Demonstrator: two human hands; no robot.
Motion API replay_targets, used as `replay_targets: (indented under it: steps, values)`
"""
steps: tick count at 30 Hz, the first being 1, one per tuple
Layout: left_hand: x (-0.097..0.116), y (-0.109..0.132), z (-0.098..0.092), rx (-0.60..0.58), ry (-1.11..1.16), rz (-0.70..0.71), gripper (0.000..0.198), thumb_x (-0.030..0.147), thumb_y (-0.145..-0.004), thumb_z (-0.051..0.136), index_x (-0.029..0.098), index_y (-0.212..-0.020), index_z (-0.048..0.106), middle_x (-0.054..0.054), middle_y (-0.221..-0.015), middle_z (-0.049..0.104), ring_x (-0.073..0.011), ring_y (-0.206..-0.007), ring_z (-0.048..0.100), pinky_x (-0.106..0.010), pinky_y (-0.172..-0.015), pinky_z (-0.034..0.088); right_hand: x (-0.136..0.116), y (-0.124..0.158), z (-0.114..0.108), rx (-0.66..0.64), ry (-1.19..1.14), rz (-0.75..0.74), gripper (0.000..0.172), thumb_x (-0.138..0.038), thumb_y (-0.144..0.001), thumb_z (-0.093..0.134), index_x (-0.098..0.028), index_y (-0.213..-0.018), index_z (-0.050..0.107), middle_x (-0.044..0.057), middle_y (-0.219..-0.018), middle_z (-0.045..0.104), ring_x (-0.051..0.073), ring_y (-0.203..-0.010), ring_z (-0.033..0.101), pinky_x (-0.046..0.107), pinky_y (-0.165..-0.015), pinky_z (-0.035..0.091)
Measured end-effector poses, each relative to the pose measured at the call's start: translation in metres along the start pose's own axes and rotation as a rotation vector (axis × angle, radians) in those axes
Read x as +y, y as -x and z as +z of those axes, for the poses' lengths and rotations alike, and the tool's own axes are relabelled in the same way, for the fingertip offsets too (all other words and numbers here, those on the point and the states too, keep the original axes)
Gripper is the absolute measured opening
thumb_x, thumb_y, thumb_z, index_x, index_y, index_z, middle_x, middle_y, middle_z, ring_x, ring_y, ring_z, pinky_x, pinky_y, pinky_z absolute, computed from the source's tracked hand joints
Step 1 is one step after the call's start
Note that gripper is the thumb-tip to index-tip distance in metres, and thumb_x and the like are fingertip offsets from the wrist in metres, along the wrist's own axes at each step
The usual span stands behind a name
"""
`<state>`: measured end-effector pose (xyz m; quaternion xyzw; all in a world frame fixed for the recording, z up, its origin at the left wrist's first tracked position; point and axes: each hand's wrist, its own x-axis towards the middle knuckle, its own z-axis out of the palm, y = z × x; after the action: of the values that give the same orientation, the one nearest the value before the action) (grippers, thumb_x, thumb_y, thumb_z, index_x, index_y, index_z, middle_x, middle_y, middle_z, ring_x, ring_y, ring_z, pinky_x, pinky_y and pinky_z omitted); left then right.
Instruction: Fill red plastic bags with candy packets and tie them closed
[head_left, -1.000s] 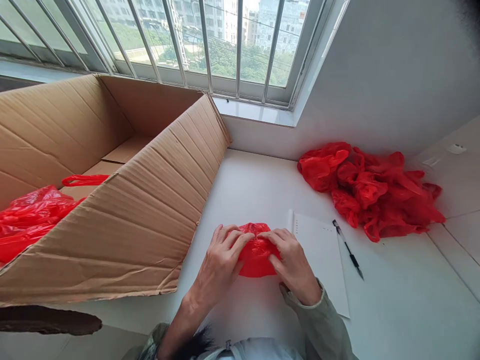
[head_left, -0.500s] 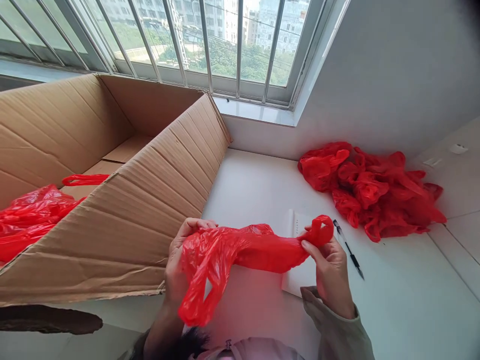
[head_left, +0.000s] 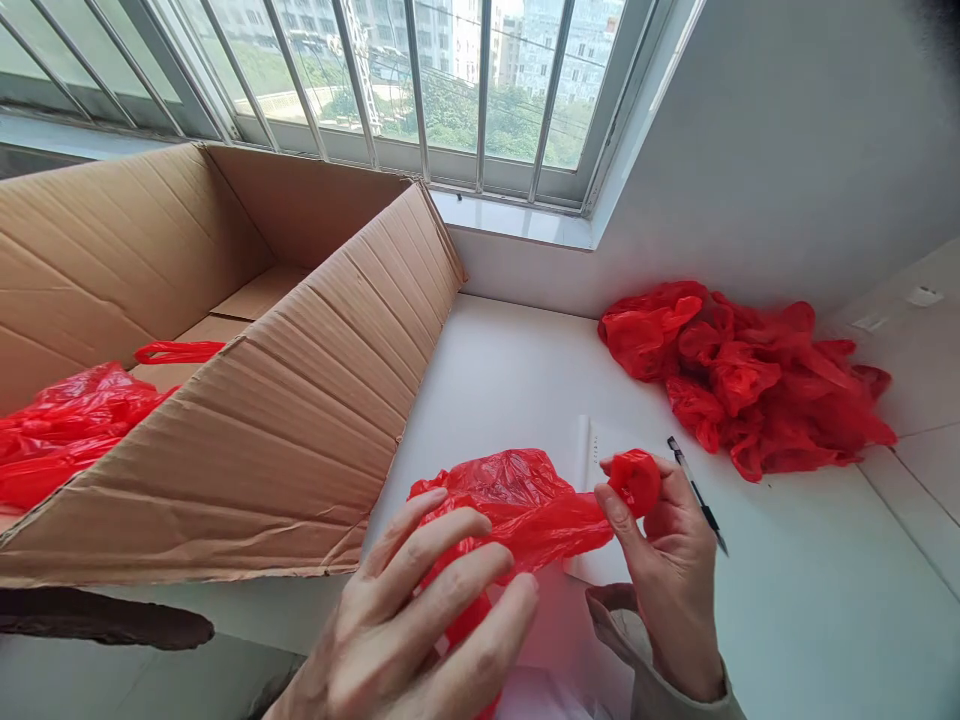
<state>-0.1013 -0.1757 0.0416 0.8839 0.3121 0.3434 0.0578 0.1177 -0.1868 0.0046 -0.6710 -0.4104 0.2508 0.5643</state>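
Observation:
A thin red plastic bag (head_left: pixel 517 490) stretches between my hands above the white table. My right hand (head_left: pixel 671 545) pinches one end of it, where a bunched loop sticks up between thumb and fingers. Over the bag's other end is my left hand (head_left: pixel 427 620), its fingers spread and its back towards me. It covers part of the bag, and whether its fingertips touch the plastic I cannot tell. Beneath the bag and my right hand lies a white notebook (head_left: pixel 592 570), partly hidden. A black and clear pen (head_left: pixel 697 495) rests just beyond my right hand.
To the left stands a large open cardboard box (head_left: pixel 322 400) with red plastic bags (head_left: pixel 82 420) inside. A heap of crumpled red bags (head_left: pixel 750 375) lies at the back right against the wall. Behind the box is a barred window (head_left: pixel 420 90).
My left hand has let go of its grip at the bag's left end and come across it with fingers spread. The loop in my right hand is more bunched up.

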Motion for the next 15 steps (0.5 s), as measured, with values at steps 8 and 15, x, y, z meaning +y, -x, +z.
replay_targets:
  steps: [8, 15]
  values:
    - [-0.02, -0.012, -0.001, -0.038, -0.044, 0.026, 0.037, 0.003, -0.084, 0.052, 0.015, -0.119, 0.056, -0.008, -0.108, 0.064, -0.0201, -0.107, 0.053, -0.038, -0.103, 0.041, -0.039, 0.008, -0.01, 0.106, 0.209, -0.889, 0.036, -0.004, -0.076, 0.063, -0.023, -0.107, 0.063, 0.004, -0.093, 0.065, 0.022, -0.092, 0.061, 0.041, -0.086, 0.05]
    - [-0.016, -0.007, -0.007, 0.01, 0.119, -0.049, 0.042, 0.001, -0.085, 0.039, 0.023, -0.117, 0.055, -0.005, -0.108, 0.064, -0.021, -0.111, 0.054, -0.036, -0.093, 0.048, -0.014, -0.001, 0.031, -0.589, 0.81, -0.851, 0.022, -0.003, -0.082, 0.053, -0.022, -0.081, 0.062, 0.005, -0.12, 0.062, 0.029, -0.131, 0.041, 0.06, -0.111, 0.026]
